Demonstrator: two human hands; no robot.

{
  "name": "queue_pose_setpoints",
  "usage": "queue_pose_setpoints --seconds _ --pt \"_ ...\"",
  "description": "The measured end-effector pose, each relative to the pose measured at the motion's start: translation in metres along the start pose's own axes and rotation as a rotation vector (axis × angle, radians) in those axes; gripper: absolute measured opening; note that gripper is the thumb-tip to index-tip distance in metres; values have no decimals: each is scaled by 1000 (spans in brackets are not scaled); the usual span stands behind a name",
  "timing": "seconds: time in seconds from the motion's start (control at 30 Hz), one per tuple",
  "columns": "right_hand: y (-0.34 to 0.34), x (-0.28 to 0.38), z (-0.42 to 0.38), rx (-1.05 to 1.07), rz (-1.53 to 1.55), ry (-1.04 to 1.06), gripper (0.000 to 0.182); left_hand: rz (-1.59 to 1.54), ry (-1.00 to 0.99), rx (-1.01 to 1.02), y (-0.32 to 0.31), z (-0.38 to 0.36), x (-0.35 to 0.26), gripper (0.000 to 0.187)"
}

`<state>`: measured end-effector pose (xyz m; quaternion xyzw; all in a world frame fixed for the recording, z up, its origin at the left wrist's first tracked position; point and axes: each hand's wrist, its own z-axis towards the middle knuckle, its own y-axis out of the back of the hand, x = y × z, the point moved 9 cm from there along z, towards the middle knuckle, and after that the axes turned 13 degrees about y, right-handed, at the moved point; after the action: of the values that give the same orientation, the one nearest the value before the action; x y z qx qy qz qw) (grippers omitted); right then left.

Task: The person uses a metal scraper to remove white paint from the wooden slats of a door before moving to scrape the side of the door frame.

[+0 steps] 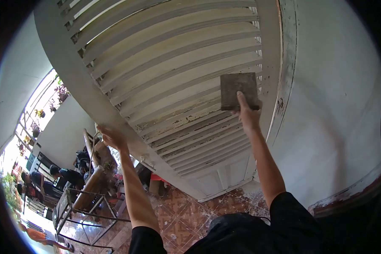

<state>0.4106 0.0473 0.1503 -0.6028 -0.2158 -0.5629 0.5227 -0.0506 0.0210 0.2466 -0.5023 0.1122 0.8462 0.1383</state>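
A white louvered door stands before me, its slats worn, with peeling paint on several of the middle ones. My right hand holds a square grey-brown sheet that looks like sandpaper. The thumb lies on the face of the sheet and the fingers are hidden behind it. In this view the sheet overlaps the right ends of the slats, near the door frame. My left hand grips the left edge of the door, fingers curled round the stile.
Paint flakes and dust lie on the tiled floor. A metal frame stand and wooden furniture stand at lower left. Several people sit beyond them; one person in orange is farther left. A white wall rises on the right.
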Motion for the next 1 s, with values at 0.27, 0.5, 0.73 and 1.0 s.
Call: queue_pose_setpoints --seconds 0.27,0.5,0.73,1.0 --pt "-15 -15 19 161 -53 -97 40 324 -467 -210 6 7 1 61" --pt "-20 -11 27 120 102 -90 25 121 -17 -98 6 -9 -19 60" --pt "-35 -27 34 133 199 -108 19 85 26 -82 6 -11 -24 61" --pt "-38 -45 40 175 91 -140 20 130 13 -66 11 -4 -9 63"
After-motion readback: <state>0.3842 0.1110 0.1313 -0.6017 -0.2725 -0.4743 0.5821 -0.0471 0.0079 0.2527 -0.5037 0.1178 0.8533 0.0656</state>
